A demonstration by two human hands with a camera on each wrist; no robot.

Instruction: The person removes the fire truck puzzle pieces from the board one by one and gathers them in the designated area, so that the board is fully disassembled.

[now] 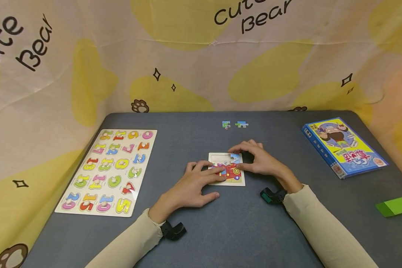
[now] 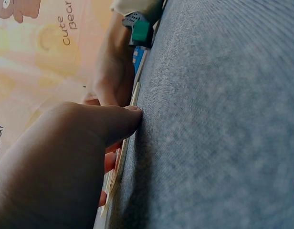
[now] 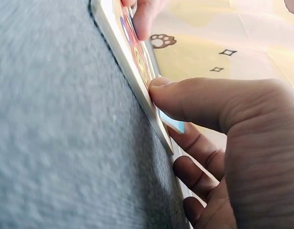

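A small jigsaw board with a pale rim lies mid-table, showing a red vehicle picture with a bare pale area near its top. My left hand rests over the board's left part, its fingers extended across the picture and its thumb out to the side. From the right, my right hand pinches a blue jigsaw piece at the board's upper right. In the right wrist view the piece is tilted up from the board, between thumb and fingers.
Two loose jigsaw pieces lie near the back edge. On the left is a white number-puzzle board with knobbed numerals. A blue and yellow box lies at the right, with a green block nearer the front.
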